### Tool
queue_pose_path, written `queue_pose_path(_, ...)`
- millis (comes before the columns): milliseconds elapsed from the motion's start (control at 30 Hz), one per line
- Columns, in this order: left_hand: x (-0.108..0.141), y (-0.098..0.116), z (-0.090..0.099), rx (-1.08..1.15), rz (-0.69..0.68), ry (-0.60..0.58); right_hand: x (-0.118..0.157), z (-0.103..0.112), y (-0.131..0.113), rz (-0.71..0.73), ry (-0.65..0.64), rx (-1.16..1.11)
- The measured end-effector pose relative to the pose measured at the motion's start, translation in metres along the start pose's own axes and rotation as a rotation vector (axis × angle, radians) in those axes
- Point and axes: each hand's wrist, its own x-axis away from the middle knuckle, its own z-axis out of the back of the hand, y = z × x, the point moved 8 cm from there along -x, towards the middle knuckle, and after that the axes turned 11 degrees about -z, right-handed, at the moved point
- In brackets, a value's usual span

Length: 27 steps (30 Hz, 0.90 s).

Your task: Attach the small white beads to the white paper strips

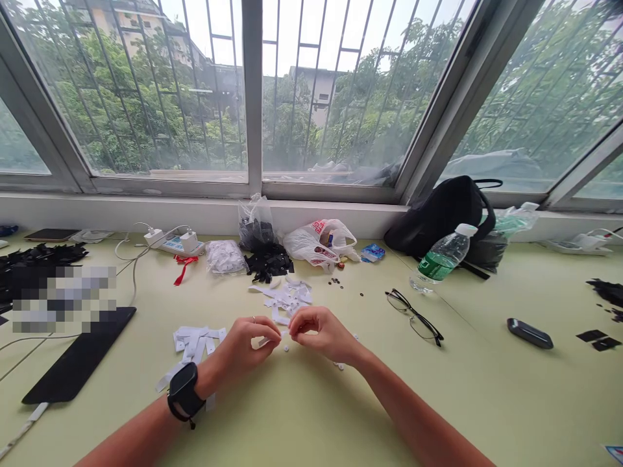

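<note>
Near the middle of the pale green table [311, 415], my left hand [250, 342] pinches a small white strip [264, 340] between thumb and fingers. My right hand [318, 334] is closed in a pinch just beside it; what its fingertips hold is too small to name. A loose pile of white strips [287, 297] lies beyond my hands, and another heap of white strips [195, 344] is left of my left wrist. Small white round pieces [286, 348] rest below my fingertips, and others [339, 366] lie under my right wrist.
Black glasses [416, 316], a bottle [440, 259] and a dark case [529, 333] stand to the right. Along the window are black strips [269, 261], plastic bags [321, 243], a black bag [442, 217] and a power strip [175, 246]. At left lies a black flat object [82, 357].
</note>
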Motion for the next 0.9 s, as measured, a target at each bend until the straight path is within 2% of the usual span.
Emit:
queue_pose_path(200, 0.0, 0.004, -0.003, 0.049, 0.05, -0.035, -0.002, 0.001, 0.003, -0.011, 0.037, -0.045)
queue_pose_path(367, 0.003, -0.008, -0.004, 0.148, 0.176, 0.044, -0.004, -0.004, 0.014, -0.075, 0.044, -0.072)
queue_pose_path(467, 0.005, -0.012, -0.009, 0.217, 0.212, 0.047, -0.003, -0.008, 0.017, -0.091, 0.016, -0.069)
queue_pose_path(667, 0.008, -0.017, -0.015, 0.19, 0.248, 0.003, -0.002, -0.011, 0.018, -0.092, 0.007, 0.019)
queue_pose_path(900, 0.008, -0.014, -0.015, 0.161, 0.244, 0.001, -0.003, -0.013, 0.019, -0.087, -0.01, 0.021)
